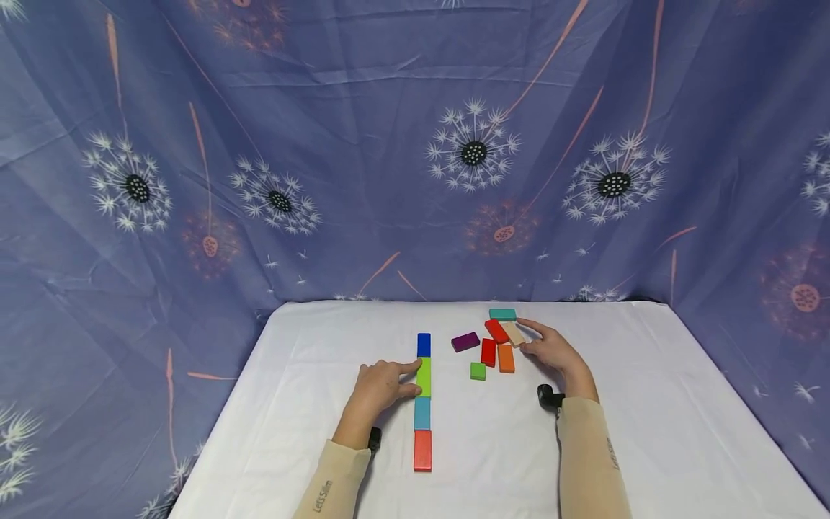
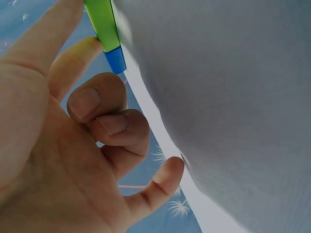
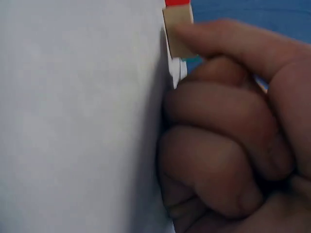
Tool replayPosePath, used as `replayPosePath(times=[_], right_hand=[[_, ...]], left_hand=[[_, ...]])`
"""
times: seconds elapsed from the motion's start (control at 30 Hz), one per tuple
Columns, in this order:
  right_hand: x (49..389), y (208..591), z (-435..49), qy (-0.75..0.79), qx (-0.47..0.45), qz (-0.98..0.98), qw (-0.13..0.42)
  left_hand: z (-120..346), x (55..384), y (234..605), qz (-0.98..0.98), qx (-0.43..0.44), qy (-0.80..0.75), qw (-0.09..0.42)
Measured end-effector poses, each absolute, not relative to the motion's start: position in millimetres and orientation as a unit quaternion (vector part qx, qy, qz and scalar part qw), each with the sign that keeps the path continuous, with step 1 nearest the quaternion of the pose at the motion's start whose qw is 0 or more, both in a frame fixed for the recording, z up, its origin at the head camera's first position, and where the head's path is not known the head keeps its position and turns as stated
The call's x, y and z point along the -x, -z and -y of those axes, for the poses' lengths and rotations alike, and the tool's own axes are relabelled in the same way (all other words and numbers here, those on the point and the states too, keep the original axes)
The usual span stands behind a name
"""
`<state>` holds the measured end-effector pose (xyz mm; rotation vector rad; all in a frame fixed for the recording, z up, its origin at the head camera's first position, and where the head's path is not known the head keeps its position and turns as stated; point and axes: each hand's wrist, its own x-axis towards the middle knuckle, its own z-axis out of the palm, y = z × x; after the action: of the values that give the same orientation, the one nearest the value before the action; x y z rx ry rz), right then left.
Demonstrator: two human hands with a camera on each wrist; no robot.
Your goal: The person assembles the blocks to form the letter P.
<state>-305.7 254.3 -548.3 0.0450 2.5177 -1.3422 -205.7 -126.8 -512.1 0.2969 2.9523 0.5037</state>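
Observation:
On the white table, a column of blocks runs from a blue block [image 1: 424, 344] through a lime green block [image 1: 424, 377] and a light blue block [image 1: 422, 414] to a red block [image 1: 423, 450]. My left hand [image 1: 379, 389] pinches the lime green block between thumb and forefinger, near its two ends; its other fingers are bent in the left wrist view. At the loose blocks on the right, my right hand [image 1: 554, 353] holds a beige block [image 1: 514, 334] with thumb and forefinger. The right wrist view shows the thumb against this block [image 3: 177, 36], the remaining fingers curled below.
Around the beige block lie a teal block [image 1: 502, 315], two red blocks [image 1: 496, 331], an orange block [image 1: 506, 358], a purple block [image 1: 465, 342] and a small green block [image 1: 478, 371]. A patterned blue curtain [image 1: 376, 180] hangs behind and beside the table [image 1: 480, 447].

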Motion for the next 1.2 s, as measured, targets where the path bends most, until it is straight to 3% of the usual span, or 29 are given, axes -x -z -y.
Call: replayPosePath(times=[0.3, 0.47, 0.7, 1.2], right_hand=[[320, 541, -267, 0.519, 0.029, -0.812, 0.264], [326, 538, -269, 0.532, 0.02, -0.795, 0.29], [329, 543, -270, 0.506, 0.035, -0.821, 0.262], [304, 551, -270, 0.546, -0.036, -0.826, 0.138]], left_hand=[[130, 205, 512, -0.979, -0.101, -0.169, 0.06], [130, 204, 510, -0.978, -0.107, -0.167, 0.056], [130, 206, 510, -0.979, -0.106, -0.166, 0.061], [126, 205, 515, -0.977, -0.099, -0.175, 0.067]])
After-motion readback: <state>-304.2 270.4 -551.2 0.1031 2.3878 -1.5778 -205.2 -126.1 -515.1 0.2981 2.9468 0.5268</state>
